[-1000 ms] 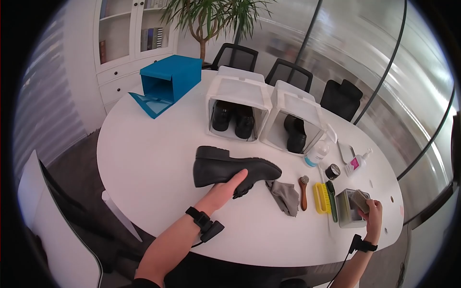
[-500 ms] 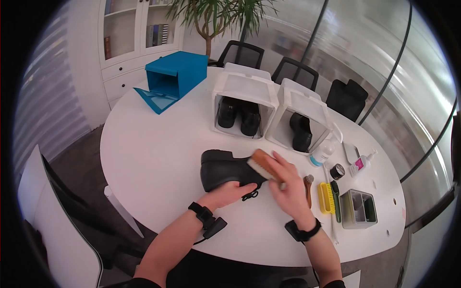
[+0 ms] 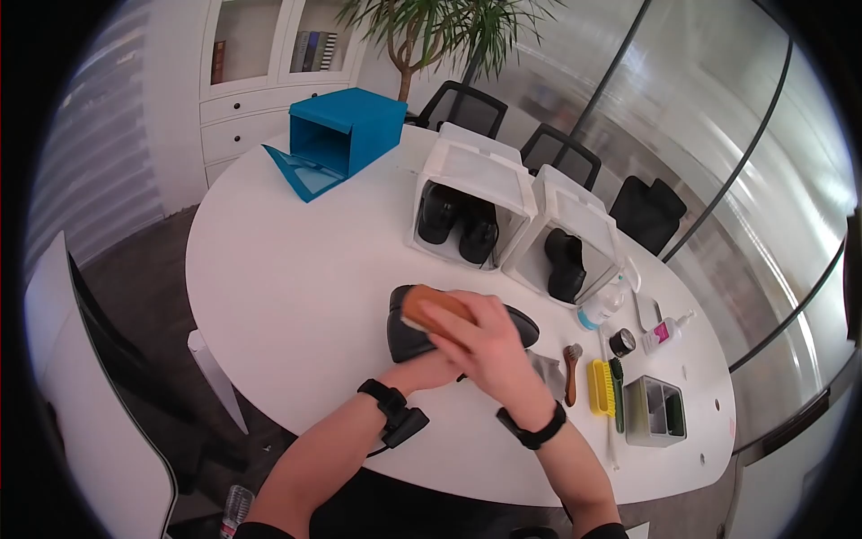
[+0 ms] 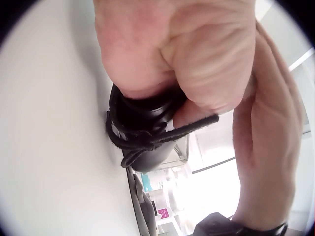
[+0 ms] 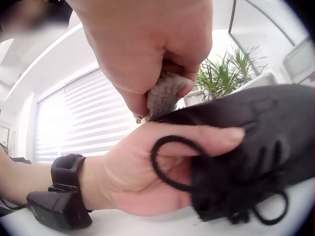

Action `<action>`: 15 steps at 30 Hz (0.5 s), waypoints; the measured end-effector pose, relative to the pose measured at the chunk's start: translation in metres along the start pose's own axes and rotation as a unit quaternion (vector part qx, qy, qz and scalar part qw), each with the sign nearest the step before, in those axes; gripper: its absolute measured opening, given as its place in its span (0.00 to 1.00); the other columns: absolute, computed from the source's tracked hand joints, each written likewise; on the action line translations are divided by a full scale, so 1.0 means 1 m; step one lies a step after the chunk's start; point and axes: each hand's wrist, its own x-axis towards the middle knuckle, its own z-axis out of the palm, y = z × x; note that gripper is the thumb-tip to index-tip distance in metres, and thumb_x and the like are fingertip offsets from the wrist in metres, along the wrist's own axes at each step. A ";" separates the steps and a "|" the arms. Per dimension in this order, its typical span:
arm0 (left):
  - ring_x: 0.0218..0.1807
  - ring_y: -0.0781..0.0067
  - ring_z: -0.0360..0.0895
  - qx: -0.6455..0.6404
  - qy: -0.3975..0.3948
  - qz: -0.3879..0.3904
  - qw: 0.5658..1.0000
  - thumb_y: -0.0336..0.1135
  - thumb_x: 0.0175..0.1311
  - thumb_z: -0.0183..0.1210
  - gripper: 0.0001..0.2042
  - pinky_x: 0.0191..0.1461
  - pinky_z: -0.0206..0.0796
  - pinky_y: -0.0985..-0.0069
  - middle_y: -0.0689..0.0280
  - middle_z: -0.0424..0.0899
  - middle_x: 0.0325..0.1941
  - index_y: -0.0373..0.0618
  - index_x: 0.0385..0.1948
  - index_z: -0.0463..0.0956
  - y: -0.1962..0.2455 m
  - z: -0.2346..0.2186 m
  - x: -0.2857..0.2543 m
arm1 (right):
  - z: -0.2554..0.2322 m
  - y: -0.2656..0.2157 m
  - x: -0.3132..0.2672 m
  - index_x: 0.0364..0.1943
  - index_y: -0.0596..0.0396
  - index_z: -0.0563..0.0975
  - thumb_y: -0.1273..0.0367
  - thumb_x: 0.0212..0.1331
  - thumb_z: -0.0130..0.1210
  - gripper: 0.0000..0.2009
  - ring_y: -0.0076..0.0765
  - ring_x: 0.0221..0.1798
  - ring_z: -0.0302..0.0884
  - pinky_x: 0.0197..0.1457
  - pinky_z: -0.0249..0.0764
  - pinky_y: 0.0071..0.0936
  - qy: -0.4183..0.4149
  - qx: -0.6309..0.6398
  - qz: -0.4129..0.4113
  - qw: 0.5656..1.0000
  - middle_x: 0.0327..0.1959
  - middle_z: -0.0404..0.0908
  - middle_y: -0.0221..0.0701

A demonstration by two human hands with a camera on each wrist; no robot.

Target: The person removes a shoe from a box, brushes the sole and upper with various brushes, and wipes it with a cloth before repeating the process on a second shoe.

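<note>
A big white oval desk (image 3: 296, 269) fills the middle of the room. Black chairs (image 3: 460, 108) stand along its far side, and a white chair (image 3: 81, 386) stands near the left. Behind the chairs grows a tall green plant (image 3: 422, 27). A white cabinet (image 3: 260, 81) with books behind glass doors stands against the back wall. Blinds (image 3: 99, 135) cover the left wall. A curved glass wall (image 3: 718, 135) runs along the right, letting in bright light. The floor (image 3: 135, 260) is dark.
</note>
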 end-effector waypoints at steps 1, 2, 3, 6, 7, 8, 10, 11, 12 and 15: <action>0.51 0.63 0.79 0.036 -0.027 -0.111 0.993 0.45 0.80 0.50 0.20 0.60 0.70 0.70 0.57 0.84 0.46 0.34 0.55 0.77 0.000 -0.004 0.000 | -0.010 0.007 -0.010 0.59 0.45 0.83 0.70 0.57 0.70 0.23 0.50 0.55 0.77 0.60 0.78 0.41 -0.002 -0.009 0.026 1.000 0.57 0.79 0.37; 0.51 0.63 0.79 0.035 -0.027 -0.110 0.993 0.45 0.80 0.50 0.20 0.60 0.70 0.70 0.57 0.84 0.46 0.34 0.55 0.77 0.018 -0.008 0.001 | -0.019 0.014 -0.020 0.59 0.46 0.83 0.71 0.55 0.71 0.24 0.51 0.55 0.77 0.60 0.77 0.41 -0.003 -0.018 0.053 0.998 0.57 0.80 0.39; 0.51 0.67 0.79 0.075 -0.042 -0.189 0.978 0.49 0.79 0.52 0.23 0.59 0.71 0.71 0.59 0.85 0.46 0.33 0.55 0.78 0.051 -0.012 0.001 | -0.029 0.021 -0.029 0.59 0.46 0.83 0.71 0.55 0.71 0.24 0.51 0.55 0.77 0.60 0.77 0.41 -0.003 -0.019 0.053 0.998 0.57 0.80 0.39; 0.42 0.75 0.79 0.067 -0.004 -0.181 0.981 0.59 0.75 0.57 0.29 0.50 0.72 0.75 0.65 0.87 0.38 0.34 0.48 0.83 0.045 -0.006 -0.002 | -0.058 0.044 -0.061 0.60 0.49 0.83 0.73 0.56 0.70 0.24 0.52 0.56 0.79 0.60 0.77 0.41 0.019 -0.115 0.159 0.980 0.54 0.82 0.40; 0.41 0.75 0.79 0.074 -0.012 -0.199 0.977 0.59 0.75 0.58 0.28 0.50 0.72 0.75 0.66 0.86 0.37 0.34 0.48 0.83 0.051 -0.007 -0.002 | -0.068 0.052 -0.072 0.59 0.49 0.83 0.72 0.57 0.69 0.23 0.52 0.55 0.78 0.60 0.77 0.42 0.003 -0.152 0.179 0.972 0.54 0.81 0.40; 0.41 0.75 0.78 0.082 -0.019 -0.218 0.972 0.58 0.75 0.58 0.27 0.49 0.72 0.75 0.66 0.86 0.37 0.35 0.48 0.83 0.056 -0.008 -0.002 | -0.073 0.057 -0.080 0.59 0.49 0.83 0.72 0.59 0.68 0.21 0.53 0.55 0.78 0.60 0.77 0.44 -0.013 -0.189 0.198 0.962 0.55 0.81 0.40; 0.41 0.76 0.78 0.096 -0.028 -0.212 0.972 0.57 0.76 0.58 0.27 0.49 0.72 0.75 0.67 0.86 0.37 0.36 0.49 0.83 0.052 -0.008 -0.002 | -0.071 0.058 -0.090 0.59 0.49 0.83 0.71 0.59 0.68 0.21 0.53 0.54 0.78 0.60 0.77 0.44 0.019 -0.165 0.228 0.959 0.55 0.81 0.40; 0.41 0.76 0.78 0.110 -0.035 -0.209 0.971 0.57 0.76 0.58 0.26 0.48 0.72 0.75 0.67 0.86 0.38 0.37 0.50 0.83 0.050 -0.009 -0.002 | -0.069 0.056 -0.088 0.60 0.49 0.82 0.71 0.60 0.68 0.22 0.53 0.54 0.78 0.60 0.77 0.44 0.050 -0.138 0.258 0.955 0.55 0.81 0.40; 0.41 0.76 0.78 0.113 -0.034 -0.209 0.971 0.57 0.76 0.58 0.26 0.48 0.72 0.75 0.67 0.86 0.38 0.37 0.50 0.83 0.047 -0.008 -0.001 | -0.065 0.053 -0.085 0.60 0.49 0.82 0.71 0.60 0.68 0.22 0.53 0.54 0.78 0.60 0.77 0.44 0.052 -0.137 0.256 0.955 0.55 0.81 0.40; 0.39 0.76 0.78 0.091 -0.032 -0.216 0.972 0.55 0.77 0.57 0.24 0.47 0.72 0.75 0.69 0.86 0.39 0.38 0.53 0.81 0.042 -0.007 -0.001 | -0.039 0.032 -0.075 0.61 0.48 0.81 0.71 0.59 0.68 0.23 0.53 0.53 0.77 0.59 0.77 0.43 0.067 -0.121 0.190 0.972 0.56 0.80 0.41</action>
